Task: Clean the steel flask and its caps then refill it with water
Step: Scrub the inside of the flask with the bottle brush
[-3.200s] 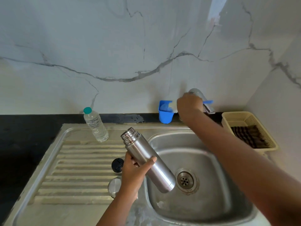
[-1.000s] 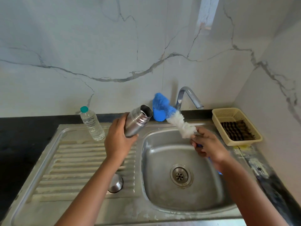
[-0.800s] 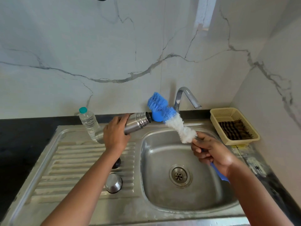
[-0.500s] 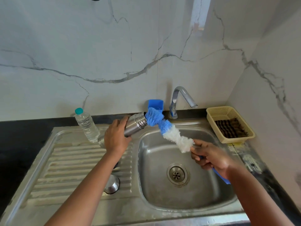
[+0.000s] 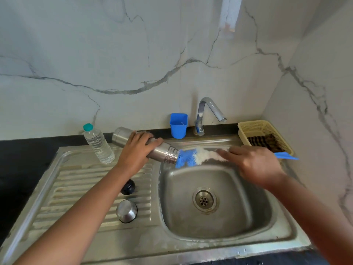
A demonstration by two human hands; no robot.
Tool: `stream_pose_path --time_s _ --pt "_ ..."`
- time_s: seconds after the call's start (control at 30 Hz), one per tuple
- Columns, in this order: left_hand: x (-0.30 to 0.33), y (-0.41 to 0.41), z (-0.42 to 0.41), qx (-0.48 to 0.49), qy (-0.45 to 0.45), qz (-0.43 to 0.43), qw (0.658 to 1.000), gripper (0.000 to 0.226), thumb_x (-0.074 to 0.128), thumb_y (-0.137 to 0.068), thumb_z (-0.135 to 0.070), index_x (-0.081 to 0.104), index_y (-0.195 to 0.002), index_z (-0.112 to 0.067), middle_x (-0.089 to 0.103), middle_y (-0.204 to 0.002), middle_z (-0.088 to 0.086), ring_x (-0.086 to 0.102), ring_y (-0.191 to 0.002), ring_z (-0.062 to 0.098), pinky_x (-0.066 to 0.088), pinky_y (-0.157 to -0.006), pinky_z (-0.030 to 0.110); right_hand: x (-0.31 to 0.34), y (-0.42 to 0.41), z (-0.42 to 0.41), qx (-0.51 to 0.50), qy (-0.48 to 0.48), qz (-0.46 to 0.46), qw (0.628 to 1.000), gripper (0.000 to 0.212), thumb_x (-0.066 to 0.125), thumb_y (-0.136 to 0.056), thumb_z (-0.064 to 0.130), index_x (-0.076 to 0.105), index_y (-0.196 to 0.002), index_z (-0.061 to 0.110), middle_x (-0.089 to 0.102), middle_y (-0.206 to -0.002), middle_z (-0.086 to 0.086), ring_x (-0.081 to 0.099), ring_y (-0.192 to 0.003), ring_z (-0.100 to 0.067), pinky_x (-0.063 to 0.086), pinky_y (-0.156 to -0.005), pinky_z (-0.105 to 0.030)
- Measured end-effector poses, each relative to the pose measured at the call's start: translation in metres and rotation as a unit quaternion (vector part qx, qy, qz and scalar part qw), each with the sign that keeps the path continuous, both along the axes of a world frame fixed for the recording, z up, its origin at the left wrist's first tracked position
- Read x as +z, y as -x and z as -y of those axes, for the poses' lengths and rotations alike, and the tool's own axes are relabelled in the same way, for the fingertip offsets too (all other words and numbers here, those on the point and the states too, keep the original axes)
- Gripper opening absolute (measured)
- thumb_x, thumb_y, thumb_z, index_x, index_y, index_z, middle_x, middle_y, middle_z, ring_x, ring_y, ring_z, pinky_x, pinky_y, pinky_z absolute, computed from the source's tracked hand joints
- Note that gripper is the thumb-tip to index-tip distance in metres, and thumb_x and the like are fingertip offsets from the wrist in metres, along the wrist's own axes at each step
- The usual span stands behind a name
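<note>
Your left hand point(image 5: 136, 150) wraps around the middle of the steel flask point(image 5: 162, 153), fingers curled over the top of it, holding it almost level above the back left corner of the sink basin point(image 5: 219, 222). The flask's base points left toward the water bottle point(image 5: 98, 145), and its threaded open mouth faces right. Your right hand point(image 5: 256, 165) grips the bottle brush point(image 5: 193, 158) along its shaft, fingers closed over it, with the blue handle end sticking out past your hand toward the yellow basket point(image 5: 263, 129). The brush's blue bristle tip sits right at the flask's mouth, touching it; the white bristles lie between the mouth and your right hand. How far the tip reaches inside cannot be told.

On the ribbed drainboard point(image 5: 76, 188), just below your left forearm, the black inner cap point(image 5: 128, 186) lies nearer the flask, and the steel outer cap point(image 5: 126, 211) rests closer to you, both untouched. A blue cup point(image 5: 178, 125) stands beside the tap point(image 5: 207, 113) at the back of the bench.
</note>
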State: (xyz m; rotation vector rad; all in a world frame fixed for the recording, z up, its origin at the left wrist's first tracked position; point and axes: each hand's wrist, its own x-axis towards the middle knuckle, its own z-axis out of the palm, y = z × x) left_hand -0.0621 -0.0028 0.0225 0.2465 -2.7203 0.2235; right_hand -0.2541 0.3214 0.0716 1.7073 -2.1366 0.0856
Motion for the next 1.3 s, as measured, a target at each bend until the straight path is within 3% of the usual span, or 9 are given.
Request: stream_pose_path --time_s 0.17,0.3,0.37,0.53,0.7,0.9,1.1,1.17,1.3 --pt "-0.006 -0.008 0.003 -0.018 -0.012 0.007 1.0 0.094 0.092 -0.042 -0.003 0.056 -0.126 -0.024 0.06 -0.114 0.013 0.055 -0.104 0.035 0.045 -0.099 0.059 -0.021 -0.006 -0.003 -0.044 -0.022 0.243 0.969 0.051 0.063 -0.085 0.004 0.065 -0.128 0.031 0.07 -0.088 0.019 0.066 -0.076 -0.013 0.052 -0.062 -0.031" --pt "0.001 -0.012 -0.006 -0.007 -0.07 -0.024 0.997 0.094 0.092 -0.045 -0.005 0.055 -0.129 -0.023 0.06 -0.114 0.012 0.054 -0.103 0.035 0.052 -0.087 0.052 -0.021 -0.016 -0.013 -0.087 -0.06 0.72 0.686 0.018 0.051 -0.1 0.011 0.063 -0.09 0.003 0.048 -0.062 0.002 0.036 -0.051 -0.01 0.03 -0.047 -0.023" --pt "0.007 -0.006 -0.016 -0.025 -0.063 -0.026 0.997 0.089 0.091 -0.048 -0.006 0.057 -0.129 -0.022 0.06 -0.116 0.012 0.053 -0.106 0.035 0.051 -0.088 0.051 -0.018 -0.027 -0.011 -0.086 -0.061 0.767 0.633 0.024 0.049 -0.101 0.014 0.054 -0.08 0.004 0.044 -0.061 0.0 0.03 -0.049 -0.01 0.022 -0.046 -0.022" --pt "0.012 0.009 -0.039 -0.055 -0.041 -0.009 0.998 0.086 0.091 -0.05 -0.007 0.059 -0.128 -0.022 0.061 -0.113 0.013 0.049 -0.105 0.031 0.049 -0.093 0.053 -0.02 -0.03 -0.003 -0.035 0.04 0.291 0.955 0.034 0.052 -0.088 0.0 0.069 -0.085 0.03 0.059 -0.068 0.014 0.061 -0.059 -0.012 0.037 -0.053 -0.022" --pt "0.008 0.01 -0.051 -0.034 -0.107 -0.001 0.994 0.095 0.091 -0.049 -0.01 0.046 -0.132 -0.027 0.059 -0.111 0.013 0.059 -0.098 0.036 0.053 -0.082 0.049 -0.028 -0.023 -0.013 0.044 0.062 -0.102 0.992 0.054 0.043 -0.078 -0.002 0.063 -0.128 0.007 0.063 -0.081 -0.004 0.056 -0.053 -0.025 0.042 -0.037 -0.03" --pt "-0.004 -0.001 -0.059 -0.022 -0.044 0.003 0.999 0.089 0.091 -0.05 -0.019 0.053 -0.13 -0.026 0.059 -0.11 0.008 0.056 -0.098 0.031 0.051 -0.087 0.048 -0.032 -0.029 -0.012 -0.045 -0.032 0.272 0.961 0.032 0.052 -0.09 0.007 0.043 -0.103 0.034 0.066 -0.079 -0.001 0.063 -0.064 -0.023 0.045 -0.054 -0.032" --pt "-0.007 -0.006 -0.073 -0.047 0.02 -0.018 0.999 0.082 0.089 -0.052 -0.018 0.061 -0.129 -0.024 0.06 -0.108 0.008 0.053 -0.097 0.029 0.05 -0.091 0.047 -0.025 -0.016 -0.024 -0.087 -0.108 0.773 0.62 0.008 0.05 -0.101 0.01 0.042 -0.102 0.01 0.045 -0.06 -0.003 0.024 -0.047 -0.012 0.016 -0.041 -0.021" --pt "-0.004 -0.004 -0.077 -0.05 0.034 -0.02 0.998 0.082 0.088 -0.052 -0.017 0.06 -0.129 -0.024 0.06 -0.109 0.008 0.053 -0.098 0.029 0.048 -0.094 0.049 -0.029 -0.015 -0.027 -0.083 -0.109 0.749 0.648 0.009 0.05 -0.102 0.011 0.041 -0.102 0.01 0.045 -0.059 -0.001 0.026 -0.048 -0.013 0.019 -0.042 -0.022" --pt "0.002 -0.006 -0.079 -0.047 0.006 -0.015 0.999 0.085 0.091 -0.05 -0.017 0.061 -0.129 -0.022 0.061 -0.108 0.008 0.052 -0.097 0.028 0.051 -0.089 0.048 -0.035 -0.025 -0.029 0.007 -0.026 0.376 0.926 0.029 0.056 -0.095 0.009 0.034 -0.091 0.028 0.053 -0.061 0.006 0.05 -0.051 -0.021 0.036 -0.05 -0.03"
